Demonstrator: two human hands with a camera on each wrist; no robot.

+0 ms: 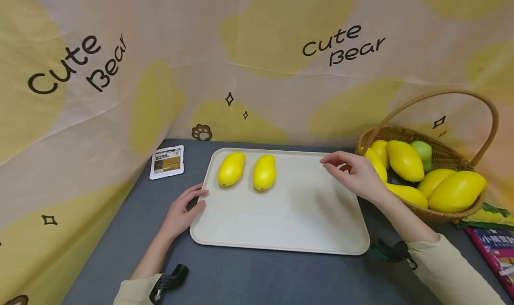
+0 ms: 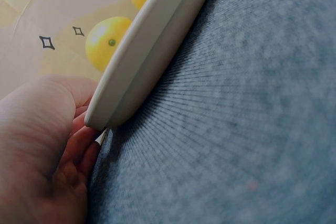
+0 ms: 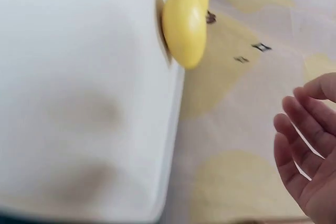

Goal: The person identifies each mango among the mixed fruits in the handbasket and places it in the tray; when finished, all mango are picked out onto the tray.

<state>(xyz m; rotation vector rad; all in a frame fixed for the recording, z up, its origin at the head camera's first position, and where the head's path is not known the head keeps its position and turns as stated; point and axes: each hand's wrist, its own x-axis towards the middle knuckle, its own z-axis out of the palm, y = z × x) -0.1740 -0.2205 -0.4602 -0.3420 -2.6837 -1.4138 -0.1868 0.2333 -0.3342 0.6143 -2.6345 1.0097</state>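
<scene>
Cream-white tray (image 1: pixel 281 224) lies mid tabletop (image 1: pixel 305 280), back edge nr the tabletop's far edge. L hand (image 1: pixel 176 216) is at the tray's L edge, gripping it lightly: thumb & index tips over the rim, other fingers lower, partly under the edge per L wrist view. R hand (image 1: pixel 357 171) is up over the tray's far R corner, fingers loosely bent, small gap btwn thumb & fingertips, nothing held; its soft shadow falls on the tray's R half.

Two yellow mango-shaped fruits sit side by side, a bit apart, at the tray's far L: first fruit (image 1: pixel 231 169) nr the far L corner, second fruit (image 1: pixel 264 172) just R of it, both well clear of the R hand.

Wicker basket (image 1: pixel 445 155) w/ tall handle stands nr the tabletop's far R corner, holding several more yellow fruits (image 1: pixel 405 160) & a green one (image 1: pixel 422 153) at the back. R hand & forearm cross in front of the basket's L side, hiding part of it plus the tray's corner.

White pkt (image 1: pixel 167 162) w/ printed label: tabletop's far L corner. Magenta printed pack (image 1: pixel 495 256) at R edge, beside the basket. Behind all, pink-&-yellow cloth (image 1: pixel 261 37) w/ "Cute Bear" lettering.
</scene>
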